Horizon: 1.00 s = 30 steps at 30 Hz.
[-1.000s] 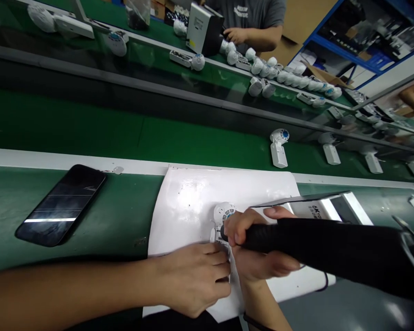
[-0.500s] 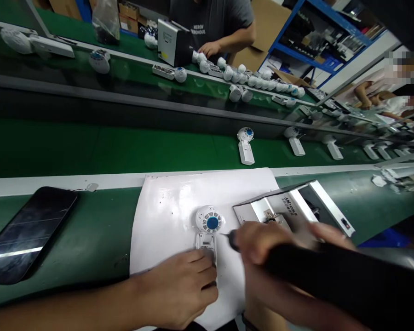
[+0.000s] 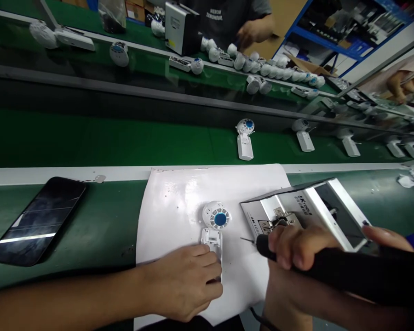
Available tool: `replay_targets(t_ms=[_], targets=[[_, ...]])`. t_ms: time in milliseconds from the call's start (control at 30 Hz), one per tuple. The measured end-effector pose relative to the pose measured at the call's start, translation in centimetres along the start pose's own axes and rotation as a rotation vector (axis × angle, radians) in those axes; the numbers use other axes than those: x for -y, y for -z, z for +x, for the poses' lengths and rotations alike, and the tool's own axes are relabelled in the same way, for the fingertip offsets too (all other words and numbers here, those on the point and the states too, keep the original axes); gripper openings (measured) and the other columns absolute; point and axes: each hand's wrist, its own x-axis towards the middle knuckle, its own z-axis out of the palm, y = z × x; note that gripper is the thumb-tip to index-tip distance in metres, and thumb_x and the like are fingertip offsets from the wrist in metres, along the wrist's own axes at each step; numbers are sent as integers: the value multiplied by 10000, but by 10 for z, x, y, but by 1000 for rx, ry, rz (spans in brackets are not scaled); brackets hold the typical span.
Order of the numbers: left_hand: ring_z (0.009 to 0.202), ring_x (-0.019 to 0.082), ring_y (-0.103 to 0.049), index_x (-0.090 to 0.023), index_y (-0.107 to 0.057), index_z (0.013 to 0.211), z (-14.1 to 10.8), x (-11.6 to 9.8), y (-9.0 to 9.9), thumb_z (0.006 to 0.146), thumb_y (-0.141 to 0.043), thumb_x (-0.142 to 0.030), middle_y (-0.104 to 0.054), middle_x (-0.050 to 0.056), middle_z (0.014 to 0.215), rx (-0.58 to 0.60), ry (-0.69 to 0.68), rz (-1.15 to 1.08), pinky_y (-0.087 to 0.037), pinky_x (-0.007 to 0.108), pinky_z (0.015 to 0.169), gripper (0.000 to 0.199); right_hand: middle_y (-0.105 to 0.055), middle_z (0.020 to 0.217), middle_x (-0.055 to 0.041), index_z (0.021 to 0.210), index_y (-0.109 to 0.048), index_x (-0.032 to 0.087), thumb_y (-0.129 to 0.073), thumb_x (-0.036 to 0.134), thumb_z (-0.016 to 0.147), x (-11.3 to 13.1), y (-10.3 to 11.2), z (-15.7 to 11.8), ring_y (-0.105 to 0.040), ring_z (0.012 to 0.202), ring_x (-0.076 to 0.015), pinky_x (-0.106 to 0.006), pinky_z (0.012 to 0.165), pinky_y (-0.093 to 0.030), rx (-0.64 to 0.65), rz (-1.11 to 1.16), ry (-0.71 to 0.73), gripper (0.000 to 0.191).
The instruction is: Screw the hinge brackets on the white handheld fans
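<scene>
Green work belt [image 3: 89, 138] with a white sheet [image 3: 172, 216] on it, two hands at work

Left hand [image 3: 182, 282] presses down on a round white gadget [image 3: 216, 218] near the sheet's middle. Right hand [image 3: 296, 257] grips a black electric screwdriver [image 3: 331, 271] just beside it. A metal stand [image 3: 272, 214] sits on the sheet's right edge, a phone [image 3: 37, 220] far left

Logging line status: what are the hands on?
Left hand on white device; right hand gripping black electric screwdriver, tip clear of device. Silver tool case alongside.
</scene>
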Motion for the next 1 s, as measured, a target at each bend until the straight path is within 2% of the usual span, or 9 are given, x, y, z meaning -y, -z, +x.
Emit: replay_targets(t_ms=[33, 100, 167, 300, 467, 733, 833, 1000], targets=[[909, 221, -578, -199, -664, 940, 0, 0, 0, 1033, -714, -273, -681, 53, 976, 4, -1, 1, -473, 365, 890, 129, -595, 663, 82, 1388, -590, 359, -553, 828, 986, 1, -3, -4, -457, 455, -170, -380, 465, -485, 54, 89, -19, 619], [926, 227, -583, -197, -674, 950, 0, 1, 0, 1036, -713, -277, -692, 59, 995, 1, -3, 4, -476, 372, 903, 123, -634, 666, 71, 1339, -635, 344, -545, 787, 1018, 0, -12, -10, -472, 456, -165, -366, 456, -472, 77, 234, -17, 555], [930, 228, -583, -192, -678, 959, 1, 1, 0, 1037, -714, -276, -694, 58, 1004, -8, -7, 5, -476, 377, 905, 120, -640, 647, 73, 1297, -662, 341, -513, 816, 1018, -5, -22, -11, -492, 458, -155, -343, 460, -467, 121, 285, -9, 571], [929, 226, -581, -191, -673, 949, 1, 0, 0, 1036, -715, -279, -690, 54, 1000, -18, -4, 2, -476, 380, 909, 131, -623, 642, 89, 1304, -645, 334, -456, 876, 1001, -19, -33, -10, -489, 414, -132, -307, 423, -464, 173, 296, -5, 649], [945, 232, -586, -203, -677, 943, 1, 0, -1, 1032, -724, -289, -690, 58, 1004, -13, -2, 9, -482, 382, 916, 132, -575, 619, 117, 1259, -567, 340, -475, 864, 1002, -34, -38, -14, -460, 380, -124, -288, 412, -489, 177, 266, -34, 591], [913, 224, -589, -204, -675, 952, -1, -1, 0, 1047, -690, -293, -670, 47, 984, 4, 1, 29, -481, 380, 906, 131, -539, 588, 125, 1168, -526, 328, -560, 888, 951, -38, -44, -14, -440, 376, -124, -271, 407, -473, 192, 283, -94, 602], [933, 240, -608, -196, -681, 966, 0, -2, 1, 1061, -673, -328, -679, 51, 988, -4, 0, 92, -482, 408, 1013, 163, -553, 619, 120, 1193, -570, 330, -646, 843, 938, -42, -46, -21, -459, 405, -114, -258, 429, -449, 196, 349, -91, 578], [1023, 264, -647, -174, -700, 1007, 0, -12, -7, 1108, -658, -383, -724, 64, 1017, -56, 35, 212, -412, 468, 1214, 235, -603, 653, 93, 1262, -638, 312, -739, 735, 944, -49, -52, -33, -503, 446, -119, -270, 445, -427, 240, 373, -61, 539]])
